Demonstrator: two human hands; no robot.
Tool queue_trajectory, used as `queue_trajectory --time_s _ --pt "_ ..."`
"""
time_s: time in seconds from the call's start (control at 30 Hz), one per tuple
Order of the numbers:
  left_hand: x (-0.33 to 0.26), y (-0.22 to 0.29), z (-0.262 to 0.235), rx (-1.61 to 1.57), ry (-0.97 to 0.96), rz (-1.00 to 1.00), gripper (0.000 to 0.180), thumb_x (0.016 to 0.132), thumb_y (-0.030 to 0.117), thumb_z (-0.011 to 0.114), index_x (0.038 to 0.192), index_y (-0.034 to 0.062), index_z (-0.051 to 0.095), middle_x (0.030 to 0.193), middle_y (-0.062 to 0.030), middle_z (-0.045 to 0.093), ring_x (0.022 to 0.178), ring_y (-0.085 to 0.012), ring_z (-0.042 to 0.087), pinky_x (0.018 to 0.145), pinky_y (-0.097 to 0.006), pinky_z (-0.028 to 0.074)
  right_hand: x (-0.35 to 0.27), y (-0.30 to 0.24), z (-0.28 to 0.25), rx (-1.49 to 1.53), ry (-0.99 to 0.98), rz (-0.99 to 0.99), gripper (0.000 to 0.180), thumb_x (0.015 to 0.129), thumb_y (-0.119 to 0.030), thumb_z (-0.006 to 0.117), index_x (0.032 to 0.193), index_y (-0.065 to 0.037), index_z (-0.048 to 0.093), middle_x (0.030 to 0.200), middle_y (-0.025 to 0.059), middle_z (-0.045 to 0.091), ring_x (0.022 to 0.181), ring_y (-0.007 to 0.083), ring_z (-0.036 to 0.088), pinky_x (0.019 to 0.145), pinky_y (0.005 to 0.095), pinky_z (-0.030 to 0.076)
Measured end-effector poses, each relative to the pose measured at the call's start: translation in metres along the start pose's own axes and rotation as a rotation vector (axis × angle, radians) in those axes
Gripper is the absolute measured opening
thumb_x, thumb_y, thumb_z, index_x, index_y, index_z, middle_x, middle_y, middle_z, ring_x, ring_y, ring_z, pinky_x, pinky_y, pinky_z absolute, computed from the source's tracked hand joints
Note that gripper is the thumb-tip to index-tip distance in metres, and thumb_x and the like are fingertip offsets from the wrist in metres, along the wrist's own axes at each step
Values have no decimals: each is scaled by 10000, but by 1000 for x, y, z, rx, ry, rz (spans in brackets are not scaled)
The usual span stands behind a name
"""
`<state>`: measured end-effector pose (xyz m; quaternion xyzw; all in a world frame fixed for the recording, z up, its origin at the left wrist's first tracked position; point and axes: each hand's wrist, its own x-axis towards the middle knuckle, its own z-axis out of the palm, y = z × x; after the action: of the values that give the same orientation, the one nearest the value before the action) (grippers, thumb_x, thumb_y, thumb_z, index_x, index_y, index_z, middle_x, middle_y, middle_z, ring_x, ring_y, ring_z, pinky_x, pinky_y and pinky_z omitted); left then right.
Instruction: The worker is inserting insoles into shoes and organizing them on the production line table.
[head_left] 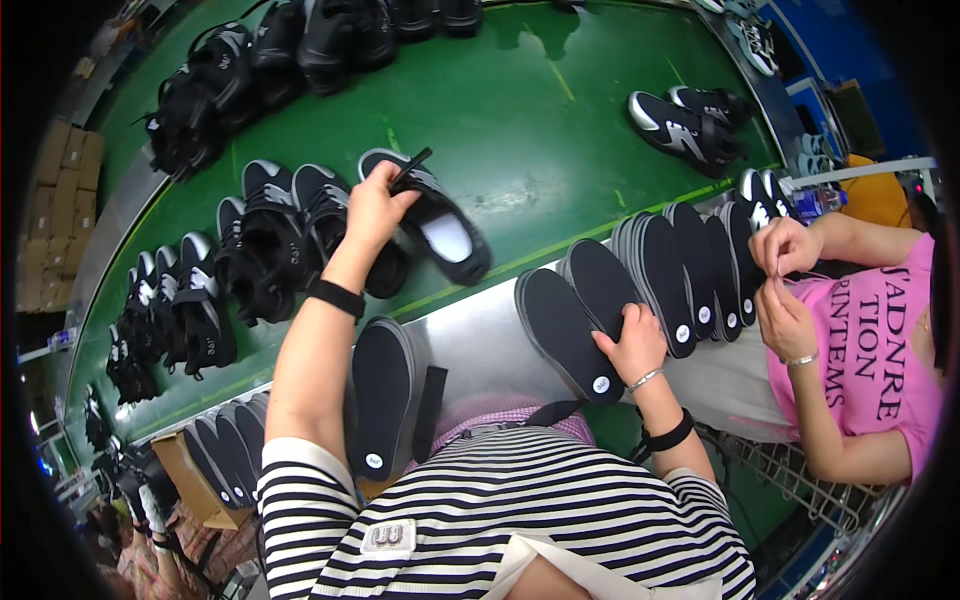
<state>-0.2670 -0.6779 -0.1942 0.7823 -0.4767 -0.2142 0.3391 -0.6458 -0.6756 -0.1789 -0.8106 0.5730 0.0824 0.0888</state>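
Observation:
My left hand (375, 207) is closed on a black sneaker (455, 235) with a grey toe, over the green table. The shoe's opening faces up, showing a white patch inside. A thin black strip (412, 168) sticks out past the fingers; whether it belongs to the shoe I cannot tell. By the table's front edge, my right hand (635, 345) grips the side of a black insole (597, 285). Another black insole (553, 330) with a round white sticker lies just left of it. How far the right fingertips reach underneath is hidden.
Several black sneakers (270, 225) line the left of the green table (500, 130); more shoes (320, 45) are at the far side and a pair (690, 125) at right. Insole stacks (655, 270) (385, 390) flank the metal ledge (465, 345). A co-worker in pink (850, 360) is close on the right.

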Motion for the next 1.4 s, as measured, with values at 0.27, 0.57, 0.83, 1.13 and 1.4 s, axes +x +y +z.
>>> queue_trajectory --time_s 0.27,0.57,0.83,1.13,1.4 --pt "6 -6 -1 -369 -380 -110 336 748 199 603 989 -26 542 830 -59 582 754 -117 530 651 -245 422 -4 9 -25 78 75 -56 418 621 -351 662 892 -70 511 863 108 529 798 270 536 646 390 433" --pt "7 -56 -7 -333 -272 -110 186 744 109 578 900 9 571 745 -26 568 669 -112 512 590 -235 410 76 -100 -46 1094 -606 -499 175 740 -196 548 739 -28 600 663 80 559 615 134 514 584 284 414" --pt "-2 -13 7 -230 -218 -180 242 761 220 585 798 -18 556 591 -50 526 501 -110 468 441 -269 377 146 -194 -55 415 -652 -382 242 677 -194 517 802 -22 632 782 153 620 754 265 611 689 352 475" --pt "10 -18 11 -314 -342 -407 211 820 219 531 916 36 575 745 -27 585 599 -104 533 486 -223 438 139 -195 -24 -284 -128 -834 235 642 -202 599 843 -81 591 884 84 544 885 224 523 752 367 380" --pt "12 -15 12 -299 -340 -407 260 795 209 545 934 -11 563 792 -104 599 630 -167 576 495 -276 488 124 -183 -58 -358 -216 -903 145 673 -110 541 760 -39 633 831 133 575 825 267 564 645 370 465"
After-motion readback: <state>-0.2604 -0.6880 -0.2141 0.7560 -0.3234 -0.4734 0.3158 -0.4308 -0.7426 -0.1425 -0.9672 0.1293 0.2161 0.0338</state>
